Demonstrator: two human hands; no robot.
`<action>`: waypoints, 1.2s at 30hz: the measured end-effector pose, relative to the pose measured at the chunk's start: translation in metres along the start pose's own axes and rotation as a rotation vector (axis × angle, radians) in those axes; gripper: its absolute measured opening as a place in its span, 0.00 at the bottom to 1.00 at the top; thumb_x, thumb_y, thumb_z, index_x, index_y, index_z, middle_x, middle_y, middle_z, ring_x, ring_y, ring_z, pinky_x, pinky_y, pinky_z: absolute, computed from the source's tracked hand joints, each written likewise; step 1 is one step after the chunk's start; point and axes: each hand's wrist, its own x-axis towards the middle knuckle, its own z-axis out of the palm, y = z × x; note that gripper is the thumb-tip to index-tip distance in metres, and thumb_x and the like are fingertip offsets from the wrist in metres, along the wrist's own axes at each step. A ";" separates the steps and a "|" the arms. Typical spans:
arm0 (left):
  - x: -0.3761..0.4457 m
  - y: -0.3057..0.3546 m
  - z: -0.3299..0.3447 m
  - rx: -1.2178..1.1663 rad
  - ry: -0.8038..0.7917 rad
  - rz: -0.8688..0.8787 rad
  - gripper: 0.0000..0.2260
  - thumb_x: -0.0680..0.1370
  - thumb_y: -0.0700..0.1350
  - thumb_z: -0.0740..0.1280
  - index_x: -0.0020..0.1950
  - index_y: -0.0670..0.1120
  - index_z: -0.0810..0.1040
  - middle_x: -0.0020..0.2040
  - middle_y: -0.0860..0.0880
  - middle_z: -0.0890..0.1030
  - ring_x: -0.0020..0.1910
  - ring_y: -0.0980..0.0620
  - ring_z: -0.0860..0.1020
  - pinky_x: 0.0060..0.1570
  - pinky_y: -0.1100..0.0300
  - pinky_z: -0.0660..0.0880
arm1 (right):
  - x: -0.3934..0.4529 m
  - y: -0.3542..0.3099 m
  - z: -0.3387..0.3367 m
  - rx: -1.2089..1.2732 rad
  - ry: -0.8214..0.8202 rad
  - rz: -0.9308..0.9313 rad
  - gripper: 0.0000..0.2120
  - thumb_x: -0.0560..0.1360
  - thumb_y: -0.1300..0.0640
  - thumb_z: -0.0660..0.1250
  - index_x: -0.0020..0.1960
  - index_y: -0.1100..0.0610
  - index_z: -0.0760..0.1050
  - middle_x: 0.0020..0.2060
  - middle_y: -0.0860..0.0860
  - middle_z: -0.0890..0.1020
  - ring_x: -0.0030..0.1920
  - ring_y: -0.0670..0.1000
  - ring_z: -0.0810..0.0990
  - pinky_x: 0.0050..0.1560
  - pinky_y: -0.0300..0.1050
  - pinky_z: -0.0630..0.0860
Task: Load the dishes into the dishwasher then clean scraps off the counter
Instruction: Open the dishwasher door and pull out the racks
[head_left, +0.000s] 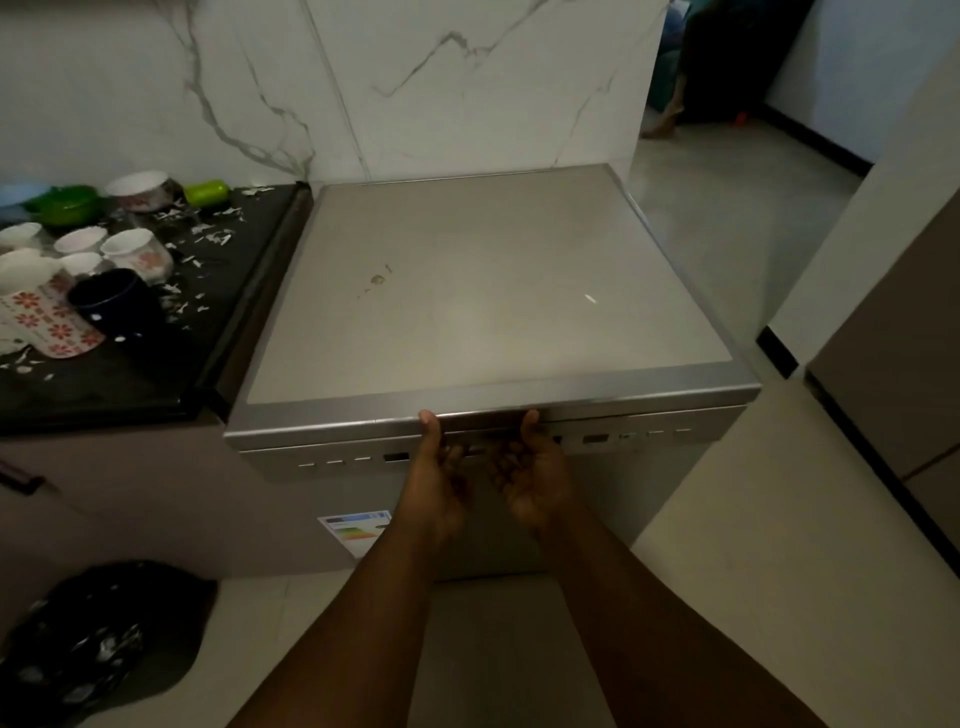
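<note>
A silver freestanding dishwasher (483, 291) stands in front of me with its door closed. My left hand (441, 478) and my right hand (530, 478) are both palm-up at the middle of the door's top edge, fingers hooked under the handle recess, thumbs on the lip. To the left, a black counter (156, 374) carries dishes: white cups (124, 249), a dark blue mug (111, 301), a red-flowered plate (47, 322), a green pot (67, 205) and a bowl (140, 189). White scraps (208, 236) lie scattered among them.
A black bin bag (98, 639) holding scraps sits on the floor at lower left. A marble wall rises behind the dishwasher. Pale tiled floor stretches to the right, with a tall cabinet (893, 364) at the right edge and a doorway beyond.
</note>
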 end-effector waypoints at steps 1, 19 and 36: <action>-0.002 0.000 0.002 0.022 0.021 0.004 0.27 0.73 0.65 0.64 0.63 0.48 0.76 0.47 0.52 0.82 0.49 0.55 0.76 0.50 0.59 0.72 | -0.001 0.000 0.000 -0.030 0.005 0.013 0.16 0.74 0.45 0.64 0.48 0.58 0.77 0.34 0.53 0.82 0.40 0.52 0.78 0.43 0.45 0.74; -0.125 -0.050 -0.080 0.982 0.656 0.029 0.66 0.53 0.74 0.72 0.75 0.41 0.43 0.74 0.39 0.53 0.73 0.37 0.55 0.70 0.45 0.58 | -0.124 0.066 -0.049 -0.591 0.818 -0.168 0.56 0.56 0.36 0.79 0.72 0.58 0.54 0.66 0.60 0.66 0.64 0.64 0.70 0.62 0.61 0.72; -0.158 -0.078 -0.174 2.079 0.108 0.768 0.29 0.75 0.69 0.52 0.53 0.47 0.78 0.71 0.40 0.69 0.74 0.40 0.59 0.72 0.49 0.48 | -0.192 0.075 -0.131 -2.102 0.458 -0.320 0.45 0.70 0.25 0.53 0.71 0.59 0.65 0.75 0.60 0.59 0.76 0.65 0.50 0.73 0.63 0.48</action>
